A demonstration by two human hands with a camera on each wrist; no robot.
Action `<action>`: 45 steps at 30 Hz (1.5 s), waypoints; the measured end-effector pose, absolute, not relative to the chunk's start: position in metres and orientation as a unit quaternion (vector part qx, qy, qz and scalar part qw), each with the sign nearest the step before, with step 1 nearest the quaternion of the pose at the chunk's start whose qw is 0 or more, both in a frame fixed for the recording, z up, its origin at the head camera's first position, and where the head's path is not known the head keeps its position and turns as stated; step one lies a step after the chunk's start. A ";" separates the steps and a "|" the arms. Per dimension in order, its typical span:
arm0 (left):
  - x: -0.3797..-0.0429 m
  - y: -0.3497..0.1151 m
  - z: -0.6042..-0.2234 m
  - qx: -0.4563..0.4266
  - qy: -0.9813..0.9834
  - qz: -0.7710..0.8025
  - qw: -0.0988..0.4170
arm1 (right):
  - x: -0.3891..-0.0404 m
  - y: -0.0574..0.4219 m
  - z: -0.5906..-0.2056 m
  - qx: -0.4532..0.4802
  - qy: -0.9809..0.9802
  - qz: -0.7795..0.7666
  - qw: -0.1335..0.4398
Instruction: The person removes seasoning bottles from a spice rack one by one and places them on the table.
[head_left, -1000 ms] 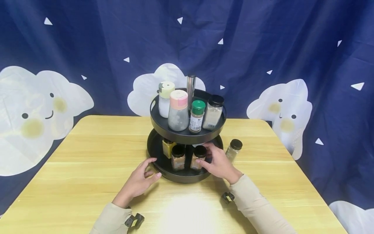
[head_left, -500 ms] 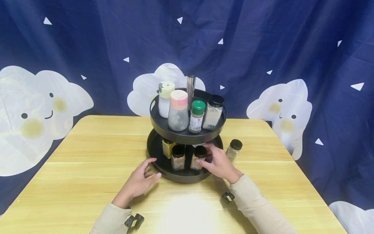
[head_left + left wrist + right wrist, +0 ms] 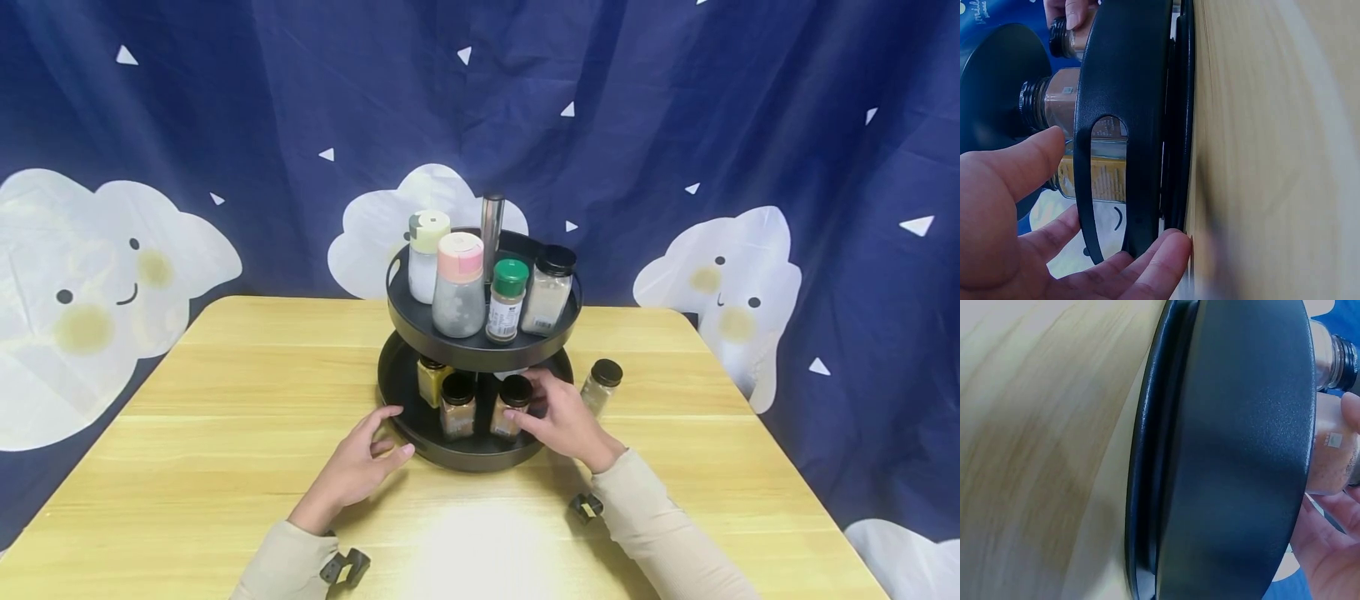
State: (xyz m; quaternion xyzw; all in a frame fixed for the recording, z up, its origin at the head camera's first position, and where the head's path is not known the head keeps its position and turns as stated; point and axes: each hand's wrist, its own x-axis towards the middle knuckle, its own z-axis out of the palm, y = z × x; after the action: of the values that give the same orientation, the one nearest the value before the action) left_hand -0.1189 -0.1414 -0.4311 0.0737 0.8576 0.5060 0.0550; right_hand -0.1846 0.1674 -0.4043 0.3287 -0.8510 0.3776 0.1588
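Observation:
A black two-tier turntable rack [image 3: 480,458] stands on the table. On its lower tier my right hand [image 3: 562,421] holds a spice jar [image 3: 506,421] with a black lid, thumb on the near side and fingers behind. A similar brown spice jar [image 3: 457,417] stands to its left, and a yellow-filled jar [image 3: 431,383] sits behind that one. My left hand [image 3: 352,467] is at the left of the lower tier, thumb and fingers spread apart. In the left wrist view its fingertips [image 3: 1169,253] lie at the tier's outer wall, below a handle slot.
The upper tier carries a pink-capped shaker [image 3: 459,287], a cream-capped shaker [image 3: 426,258], a green-capped bottle [image 3: 506,302] and a black-lidded jar [image 3: 550,292]. Another black-lidded jar [image 3: 600,387] stands on the wooden table [image 3: 225,400], right of the rack. A blue curtain [image 3: 262,125] hangs behind.

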 end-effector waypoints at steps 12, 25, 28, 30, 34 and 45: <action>-0.119 -0.141 -0.433 0.071 0.859 0.503 0.056 | -0.182 0.169 -0.402 0.320 -0.860 0.365 0.158; -0.118 -0.140 -0.433 0.069 0.860 0.502 0.057 | -0.180 0.169 -0.401 0.307 -0.868 0.364 0.144; -0.118 -0.140 -0.433 0.069 0.861 0.501 0.056 | -0.181 0.169 -0.400 0.304 -0.870 0.362 0.142; -0.118 -0.140 -0.432 0.070 0.861 0.501 0.056 | -0.181 0.169 -0.400 0.304 -0.870 0.361 0.144; -0.118 -0.140 -0.432 0.070 0.860 0.502 0.055 | -0.182 0.169 -0.399 0.308 -0.867 0.363 0.147; -0.118 -0.141 -0.430 0.070 0.857 0.508 0.057 | -0.183 0.170 -0.395 0.307 -0.865 0.371 0.140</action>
State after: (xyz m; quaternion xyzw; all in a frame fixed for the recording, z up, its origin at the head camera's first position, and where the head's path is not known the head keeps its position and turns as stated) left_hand -0.1184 -0.1408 -0.4301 0.0696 0.8569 0.5077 0.0566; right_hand -0.1827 0.1695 -0.3948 0.3075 -0.8649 0.3712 0.1398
